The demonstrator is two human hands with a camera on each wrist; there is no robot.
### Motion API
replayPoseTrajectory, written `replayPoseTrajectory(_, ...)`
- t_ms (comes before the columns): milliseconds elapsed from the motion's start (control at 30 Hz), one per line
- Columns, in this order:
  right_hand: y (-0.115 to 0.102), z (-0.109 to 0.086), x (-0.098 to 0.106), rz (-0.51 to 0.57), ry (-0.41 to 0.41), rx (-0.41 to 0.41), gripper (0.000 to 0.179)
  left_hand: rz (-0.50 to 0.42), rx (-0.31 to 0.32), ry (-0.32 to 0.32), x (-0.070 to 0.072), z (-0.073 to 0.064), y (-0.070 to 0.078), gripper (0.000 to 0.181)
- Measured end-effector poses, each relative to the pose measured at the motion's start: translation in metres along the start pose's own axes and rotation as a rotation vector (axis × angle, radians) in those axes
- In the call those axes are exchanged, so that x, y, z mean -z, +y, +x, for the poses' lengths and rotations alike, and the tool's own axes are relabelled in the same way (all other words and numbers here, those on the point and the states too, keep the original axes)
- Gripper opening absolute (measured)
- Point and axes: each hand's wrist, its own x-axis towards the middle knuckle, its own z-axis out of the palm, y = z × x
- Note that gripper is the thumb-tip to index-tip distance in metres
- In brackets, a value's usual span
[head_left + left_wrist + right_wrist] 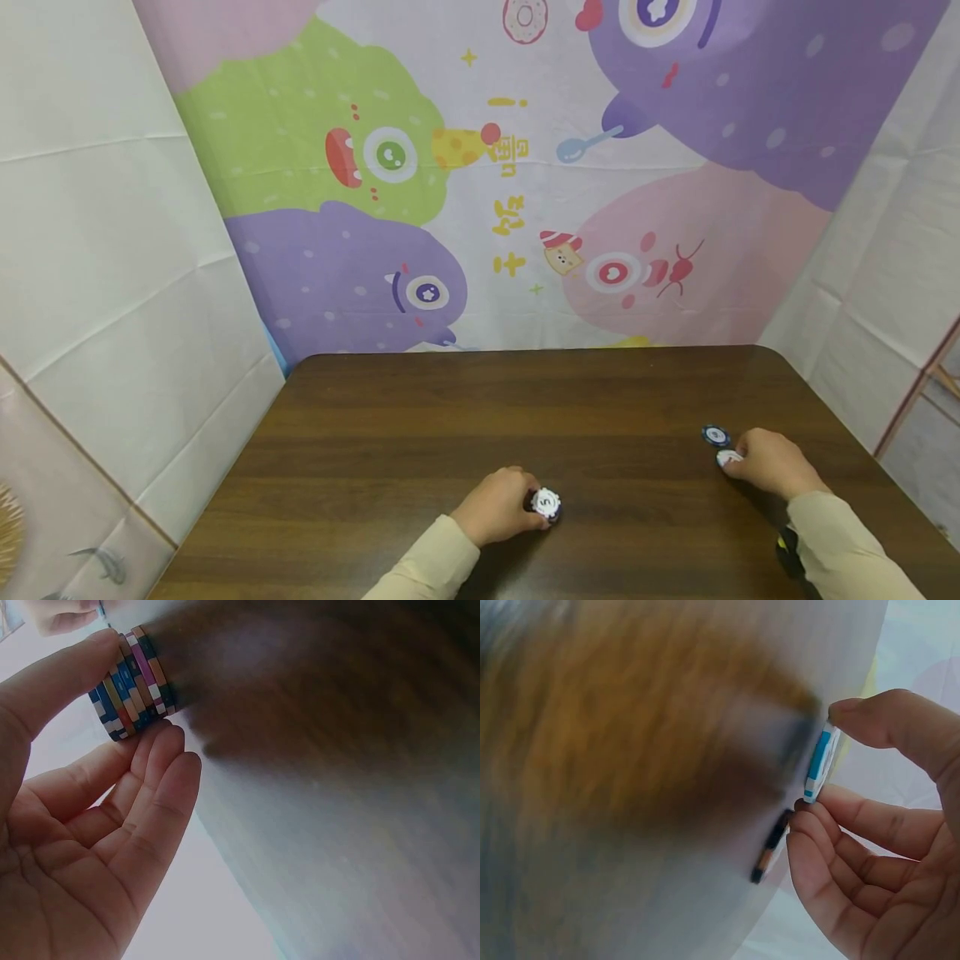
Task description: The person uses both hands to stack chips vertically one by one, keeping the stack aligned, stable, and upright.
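Note:
A stack of poker chips (pixel 547 503) stands near the table's front middle, a white chip marked 5 on top. My left hand (pixel 495 506) holds this stack between thumb and fingers; in the left wrist view the chips' edges (pixel 135 684) show blue, white, orange and purple bands. Over at the right, my right hand (pixel 772 462) pinches a white chip (pixel 727 457) by its rim. Its edge shows white and teal in the right wrist view (pixel 821 761). Just beyond it lies a dark blue chip (pixel 716 435), flat on the wood.
The brown wooden table (pixel 450 417) reaches back to a hanging cloth (pixel 495 308) printed with cartoon monsters. Pale cloth walls (pixel 135 208) flank both sides. A black and yellow object (pixel 787 550) shows by the right sleeve.

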Motion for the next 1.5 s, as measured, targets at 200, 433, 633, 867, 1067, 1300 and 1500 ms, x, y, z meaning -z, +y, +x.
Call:
replayPoseTrajectory(200, -0.014, 0.002, 0.0, -0.007, 0.04, 0.065, 0.028, -0.008, 0.004, -0.004, 0.001, 0.0, 0.0, 0.034)
replayPoseTrajectory(433, -0.045, 0.0, 0.0, 0.041, 0.077, 0.138, 0.035, -0.002, 0.0, -0.003, 0.0, -0.001, 0.0, 0.034)
replayPoseTrajectory(633, -0.072, 0.002, -0.007, 0.063, 0.111, 0.204, 0.03, 0.009, -0.011, 0.006, -0.001, 0.0, -0.002, 0.033)
replayPoseTrajectory(867, -0.103, 0.0, -0.014, 0.102, 0.108, 0.28, 0.027, 0.008, -0.017, 0.017, -0.001, -0.001, -0.002, 0.033)
replayPoseTrajectory(1067, -0.125, -0.002, -0.021, 0.11, 0.109, 0.333, 0.028, 0.002, -0.012, 0.016, 0.0, -0.001, -0.002, 0.035)
replayPoseTrajectory(1300, -0.153, -0.005, -0.033, 0.115, 0.087, 0.413, 0.028, -0.006, -0.007, 0.016, -0.001, -0.001, -0.002, 0.034)
replayPoseTrajectory(1500, -0.172, -0.006, -0.044, 0.141, 0.064, 0.471, 0.027, 0.0, -0.016, 0.022, 0.0, -0.001, -0.002, 0.034)
